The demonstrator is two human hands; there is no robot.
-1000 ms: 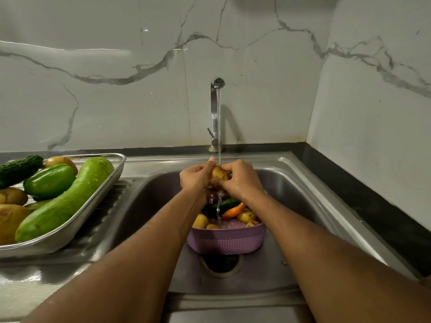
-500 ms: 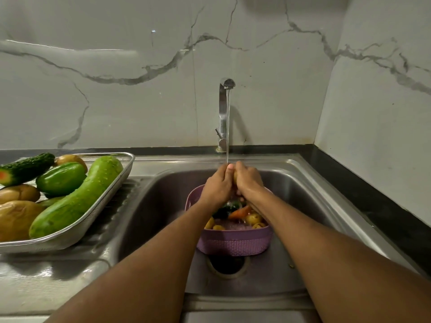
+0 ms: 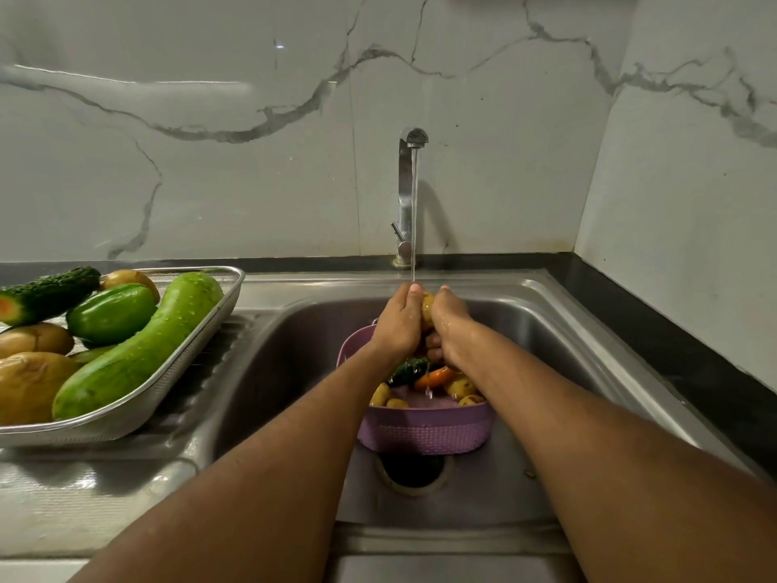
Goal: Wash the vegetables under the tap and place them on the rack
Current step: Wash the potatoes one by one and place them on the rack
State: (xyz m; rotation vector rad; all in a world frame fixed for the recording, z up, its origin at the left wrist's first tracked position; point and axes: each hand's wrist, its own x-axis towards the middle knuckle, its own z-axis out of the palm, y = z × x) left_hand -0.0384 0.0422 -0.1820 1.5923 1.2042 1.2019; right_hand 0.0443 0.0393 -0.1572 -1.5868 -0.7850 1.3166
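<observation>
Under the running tap (image 3: pixel 407 195), the left hand (image 3: pixel 395 326) and right hand (image 3: pixel 449 330) clasp 1 small potato (image 3: pixel 427 310), while washed vegetables fill the rack (image 3: pixel 197 355) and several wait in the purple basket (image 3: pixel 424 431).

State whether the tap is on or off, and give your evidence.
On. A thin stream of water runs from the tap spout down onto the potato held between the left hand and right hand.

Dim, greenish light — wall (image 3: pixel 210 82) glare streak, wide-angle bowing at edges
</observation>
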